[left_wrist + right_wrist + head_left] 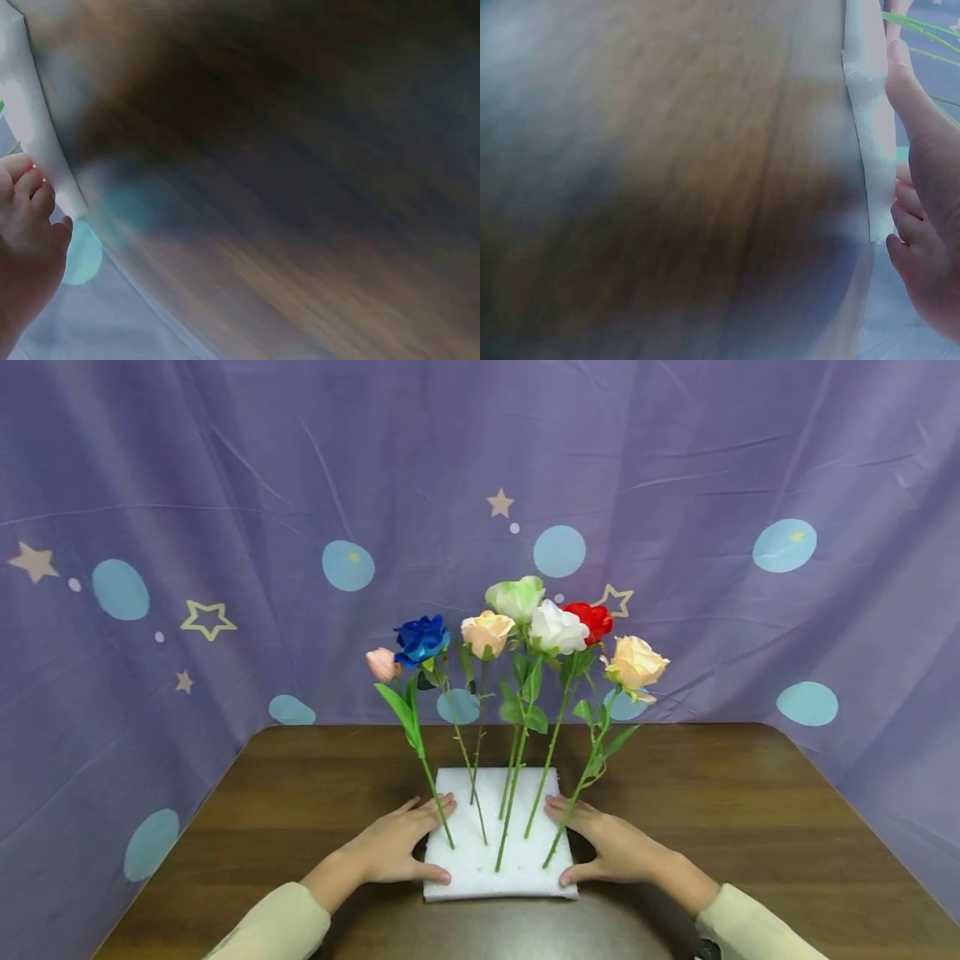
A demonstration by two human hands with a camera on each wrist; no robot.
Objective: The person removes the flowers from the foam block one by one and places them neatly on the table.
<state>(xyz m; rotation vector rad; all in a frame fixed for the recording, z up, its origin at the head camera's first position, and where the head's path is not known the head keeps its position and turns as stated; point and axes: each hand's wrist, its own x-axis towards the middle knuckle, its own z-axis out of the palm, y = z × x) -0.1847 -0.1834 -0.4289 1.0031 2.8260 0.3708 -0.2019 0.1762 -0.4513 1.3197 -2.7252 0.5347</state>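
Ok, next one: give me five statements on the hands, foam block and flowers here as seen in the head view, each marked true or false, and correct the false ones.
1. The left hand and the right hand touch opposite sides of the foam block. True.
2. The pink bud is the leftmost bloom, next to the blue rose. True.
3. The blue rose is the rightmost bloom. False: a peach rose is.
4. The red flower is partly hidden behind the white flower. True.
5. The red flower lies flat on the foam block. False: it is held up above it on a green stem.
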